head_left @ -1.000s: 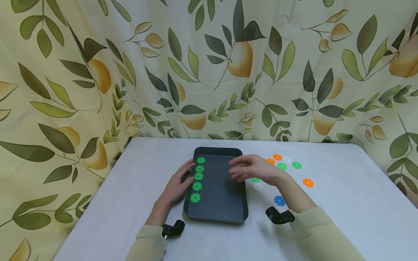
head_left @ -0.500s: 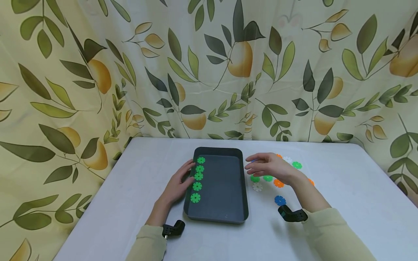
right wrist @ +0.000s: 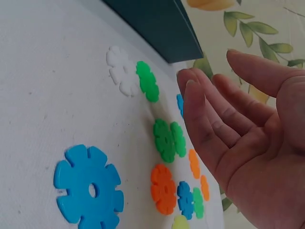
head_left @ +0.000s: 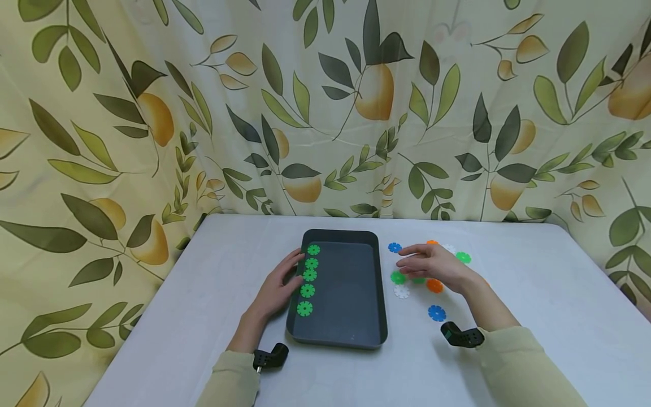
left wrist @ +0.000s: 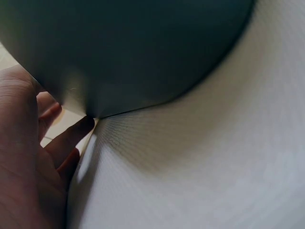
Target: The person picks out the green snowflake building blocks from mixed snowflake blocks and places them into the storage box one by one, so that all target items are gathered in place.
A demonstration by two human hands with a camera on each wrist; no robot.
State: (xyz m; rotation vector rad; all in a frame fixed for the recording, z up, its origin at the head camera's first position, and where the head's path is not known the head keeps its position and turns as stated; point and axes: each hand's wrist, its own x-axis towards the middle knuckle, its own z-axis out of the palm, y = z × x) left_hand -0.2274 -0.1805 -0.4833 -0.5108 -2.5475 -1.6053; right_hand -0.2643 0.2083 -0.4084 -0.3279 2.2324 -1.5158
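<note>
Along the left side of a dark grey tray (head_left: 346, 288) lies a column of several green notched discs (head_left: 307, 290). My left hand (head_left: 277, 291) rests against the tray's left edge, its fingers loosely bent; in the left wrist view the fingers (left wrist: 71, 138) lie beside the tray's dark wall (left wrist: 143, 57). My right hand (head_left: 434, 265), holding nothing, hovers over loose discs right of the tray, fingers relaxed and apart from the thumb. Near it lie a blue disc (head_left: 394, 247), a green disc (head_left: 398, 277), an orange disc (head_left: 434, 286) and a white disc (head_left: 402, 291).
A second blue disc (head_left: 437, 313) lies nearer the front, below the right hand. Farther back are a green disc (head_left: 463, 258) and an orange disc (head_left: 432, 242), partly hidden. The white table (head_left: 178, 339) ends at a leaf-patterned curtain (head_left: 325, 113).
My right hand has moved right, from over the tray to above the loose discs, uncovering a blue disc. The left hand and tray have stayed in place.
</note>
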